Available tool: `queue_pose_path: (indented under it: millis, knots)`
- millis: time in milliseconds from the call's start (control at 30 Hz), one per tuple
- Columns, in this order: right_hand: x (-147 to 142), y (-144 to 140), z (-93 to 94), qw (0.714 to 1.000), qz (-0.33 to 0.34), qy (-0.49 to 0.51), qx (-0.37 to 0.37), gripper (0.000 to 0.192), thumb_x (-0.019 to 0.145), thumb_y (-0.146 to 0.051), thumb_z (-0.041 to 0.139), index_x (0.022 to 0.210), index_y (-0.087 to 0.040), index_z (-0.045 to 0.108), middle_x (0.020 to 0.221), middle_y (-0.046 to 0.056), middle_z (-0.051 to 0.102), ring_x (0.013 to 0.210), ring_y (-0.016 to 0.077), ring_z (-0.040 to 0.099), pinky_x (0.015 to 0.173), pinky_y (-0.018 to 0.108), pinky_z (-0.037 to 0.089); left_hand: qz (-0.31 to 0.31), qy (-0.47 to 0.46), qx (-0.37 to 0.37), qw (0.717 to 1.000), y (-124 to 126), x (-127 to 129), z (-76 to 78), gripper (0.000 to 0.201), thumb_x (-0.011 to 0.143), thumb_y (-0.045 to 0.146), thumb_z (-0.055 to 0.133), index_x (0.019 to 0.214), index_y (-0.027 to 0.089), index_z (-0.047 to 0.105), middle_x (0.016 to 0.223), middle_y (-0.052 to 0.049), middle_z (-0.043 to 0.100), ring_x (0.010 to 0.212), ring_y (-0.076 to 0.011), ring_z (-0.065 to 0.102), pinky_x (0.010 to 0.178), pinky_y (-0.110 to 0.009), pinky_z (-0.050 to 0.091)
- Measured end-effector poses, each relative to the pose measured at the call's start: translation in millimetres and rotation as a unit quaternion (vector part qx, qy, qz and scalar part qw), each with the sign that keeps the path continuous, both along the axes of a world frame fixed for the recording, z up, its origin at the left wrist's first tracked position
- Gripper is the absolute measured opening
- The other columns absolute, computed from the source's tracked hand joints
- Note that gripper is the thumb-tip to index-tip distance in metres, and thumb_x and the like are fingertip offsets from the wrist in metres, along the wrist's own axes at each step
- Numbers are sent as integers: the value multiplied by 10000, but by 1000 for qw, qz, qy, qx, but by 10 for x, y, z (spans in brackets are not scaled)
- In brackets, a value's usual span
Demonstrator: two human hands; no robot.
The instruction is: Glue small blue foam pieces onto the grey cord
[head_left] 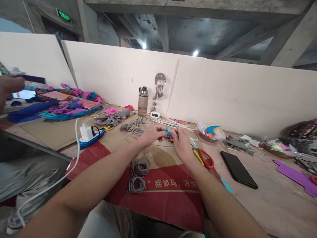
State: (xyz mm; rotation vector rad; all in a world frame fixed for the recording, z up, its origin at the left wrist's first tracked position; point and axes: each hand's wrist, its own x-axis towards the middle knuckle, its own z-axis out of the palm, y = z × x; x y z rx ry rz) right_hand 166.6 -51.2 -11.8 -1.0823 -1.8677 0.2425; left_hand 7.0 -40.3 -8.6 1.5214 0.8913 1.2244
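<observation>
Above the cardboard sheet, my left hand (155,135) and my right hand (180,140) are close together with fingers pinched. Between them shows a small blue piece (167,133), gripped by the left fingertips; it looks like felt, though most of it is covered. The right fingertips meet its other side, and what they pinch is mostly hidden. Something orange (170,139) shows just below. Coils of grey cord (136,184) lie on the cardboard nearer me. To the right of my right hand are red-handled scissors (206,158) and a yellow-handled tool (198,156).
A black phone (239,169) lies at right, behind it a bowl (210,137) of coloured bits. A water bottle (143,102) stands against the white partition (111,72). A power strip (91,138) with a white cable is at left. Another person's hand (11,84) is at far left.
</observation>
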Motion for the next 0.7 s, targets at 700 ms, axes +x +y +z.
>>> queue_pose_path:
  millis: [700]
  knots:
    - [-37,-53,6,1000,4,10,-3,216,939,-357,382,789,-226,464,724,3,550,668,171,478,636,289,339,-54,-28,5,998,-18,-6,-2,118,689,249,586,647,145,550,532,39,506,479,-61,412,497,-222,289]
